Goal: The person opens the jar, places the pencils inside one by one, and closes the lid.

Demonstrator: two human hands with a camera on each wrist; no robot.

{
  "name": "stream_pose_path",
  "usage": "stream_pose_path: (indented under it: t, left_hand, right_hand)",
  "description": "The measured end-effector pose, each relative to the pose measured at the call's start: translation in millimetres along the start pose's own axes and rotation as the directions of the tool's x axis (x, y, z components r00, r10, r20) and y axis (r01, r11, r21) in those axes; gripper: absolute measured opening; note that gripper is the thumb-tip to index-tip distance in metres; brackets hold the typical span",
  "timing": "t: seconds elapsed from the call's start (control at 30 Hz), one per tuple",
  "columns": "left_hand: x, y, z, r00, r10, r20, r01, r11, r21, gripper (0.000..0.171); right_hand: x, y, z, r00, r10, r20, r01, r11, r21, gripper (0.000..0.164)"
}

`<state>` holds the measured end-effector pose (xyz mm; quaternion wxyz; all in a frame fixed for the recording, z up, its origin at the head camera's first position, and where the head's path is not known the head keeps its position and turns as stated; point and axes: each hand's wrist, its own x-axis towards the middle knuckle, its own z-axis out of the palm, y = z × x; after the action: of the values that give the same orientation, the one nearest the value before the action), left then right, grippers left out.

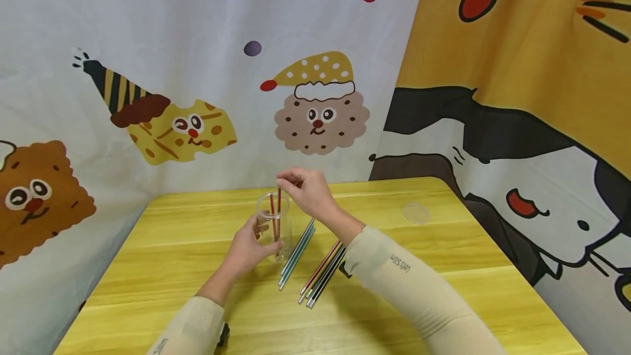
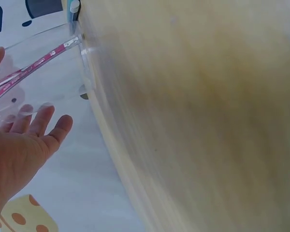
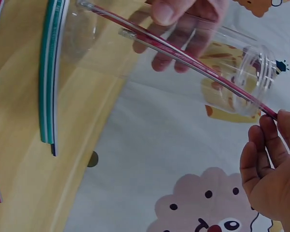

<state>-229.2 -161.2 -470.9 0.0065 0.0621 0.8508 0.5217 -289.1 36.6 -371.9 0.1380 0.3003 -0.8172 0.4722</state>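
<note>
A clear plastic jar [image 1: 286, 234] stands upright on the table, open at the top. My left hand [image 1: 248, 248] holds it round the side, thumb on one face and fingers on the other. Through its wall in the right wrist view shows a red pencil [image 3: 157, 46] slanting inside, a second one close to it. Above the rim, my right hand [image 1: 308, 193] pinches the upper end of a red pencil [image 1: 279, 201], its lower part inside the jar. To the jar's right lie several green pencils [image 1: 297, 256], side by side.
Further right on the wooden table [image 1: 419, 289] rests a bundle of red, yellow and black pencils [image 1: 322, 275], partly under my right forearm. A round clear lid [image 1: 416, 213] lies toward the back right. Behind the table hangs a cartoon-printed cloth [image 1: 207, 32].
</note>
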Motion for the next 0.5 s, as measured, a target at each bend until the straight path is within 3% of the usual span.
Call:
stream_pose_path:
  t: [0.17,0.5]
  left_hand:
    - [0.5,0.2,0.0,1.000,0.001,0.002,-0.001,1.000,0.011,0.079]
    - [-0.8,0.3,0.0,1.000,-0.010,0.003,0.010,1.000,0.019,0.076]
  right_hand:
    - [-4.5,4.2,4.0,0.996,0.053,0.065,-0.053,0.999,-0.012,0.021]
    - [-4.6,4.8,7.8,0.985,0.081,0.155,-0.071,0.995,-0.073,0.034]
